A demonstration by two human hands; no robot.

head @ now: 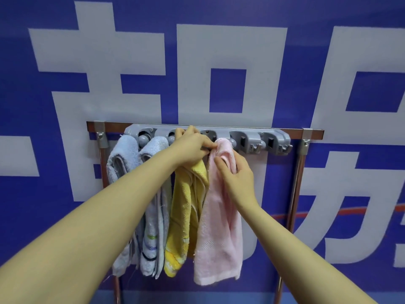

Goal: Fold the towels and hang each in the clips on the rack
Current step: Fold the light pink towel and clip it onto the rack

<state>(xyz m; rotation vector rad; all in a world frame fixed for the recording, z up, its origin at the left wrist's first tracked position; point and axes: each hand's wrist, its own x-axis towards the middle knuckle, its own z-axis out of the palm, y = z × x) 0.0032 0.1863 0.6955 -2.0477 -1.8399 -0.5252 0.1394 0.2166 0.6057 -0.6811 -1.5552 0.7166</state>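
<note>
A grey clip rack (245, 133) is mounted on a brown bar. From its left clips hang a pale blue towel (122, 159), a white-blue towel (153, 227) with stripes and a yellow towel (182, 211). A folded pink towel (219, 227) hangs at the fourth clip, its top at the clip's mouth. My left hand (192, 148) pinches the pink towel's top left edge, in front of the yellow towel's clip. My right hand (237, 170) grips the pink towel's upper fold from the right.
The rack's two rightmost clips (270, 141) hold nothing and have small hooks below. Metal posts (294, 194) stand at both ends of the bar. A blue banner (230, 91) with large white characters fills the background.
</note>
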